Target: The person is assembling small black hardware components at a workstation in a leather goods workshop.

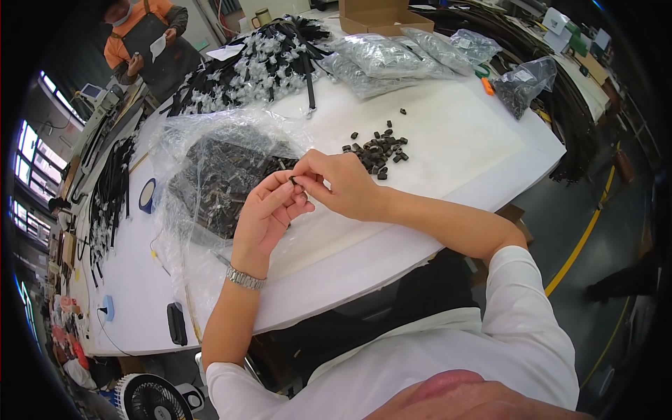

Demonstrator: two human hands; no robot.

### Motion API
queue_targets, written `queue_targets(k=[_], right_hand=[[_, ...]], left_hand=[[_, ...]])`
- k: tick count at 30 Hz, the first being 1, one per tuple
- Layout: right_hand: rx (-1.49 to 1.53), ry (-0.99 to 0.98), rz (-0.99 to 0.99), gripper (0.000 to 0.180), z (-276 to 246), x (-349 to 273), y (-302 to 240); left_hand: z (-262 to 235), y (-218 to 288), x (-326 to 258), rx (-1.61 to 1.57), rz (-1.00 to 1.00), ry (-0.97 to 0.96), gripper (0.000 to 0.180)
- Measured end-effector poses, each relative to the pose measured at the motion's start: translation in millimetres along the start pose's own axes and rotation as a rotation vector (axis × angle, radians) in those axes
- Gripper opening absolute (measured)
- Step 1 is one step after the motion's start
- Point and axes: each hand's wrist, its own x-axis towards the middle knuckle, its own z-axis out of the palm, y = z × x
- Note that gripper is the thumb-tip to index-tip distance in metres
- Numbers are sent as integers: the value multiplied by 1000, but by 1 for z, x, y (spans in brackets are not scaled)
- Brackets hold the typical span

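My left hand (264,212) and my right hand (341,184) meet over the white table. Their fingertips pinch a small black piece (292,180), mostly hidden between them. Just beyond my right hand lies a loose pile of short black pieces (381,148), with a few scattered around it. A large clear plastic bag (213,178) full of dark small parts lies open beside my left hand. On my left wrist is a metal watch band (245,277).
Black strips with white tufts (259,66) heap at the back. Filled clear bags (378,56) lie by a cardboard box (381,15), near an orange-handled tool (487,86). A tape roll (148,195) and a black case (176,323) are left. A co-worker (150,45) stands far left.
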Motion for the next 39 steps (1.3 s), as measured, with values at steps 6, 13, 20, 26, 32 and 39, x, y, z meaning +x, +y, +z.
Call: queue_targets(k=[6, 13, 20, 26, 32, 39], right_hand=[[73, 21, -186, 11, 1, 1, -1], [459, -50, 212, 9, 3, -1, -2], [265, -96, 158, 13, 5, -1, -5], [47, -123, 28, 15, 5, -1, 4], [618, -301, 318, 18, 3, 6, 22], [80, -206, 132, 19, 1, 3, 0]], left_hand=[[-5, 9, -4, 40, -20, -65, 20], [23, 16, -9, 524, 160, 179, 8], [24, 4, -13, 899, 379, 307, 7], [28, 3, -11, 892, 356, 317, 5], [32, 5, -15, 840, 271, 236, 3], [28, 12, -16, 908, 339, 323, 4]])
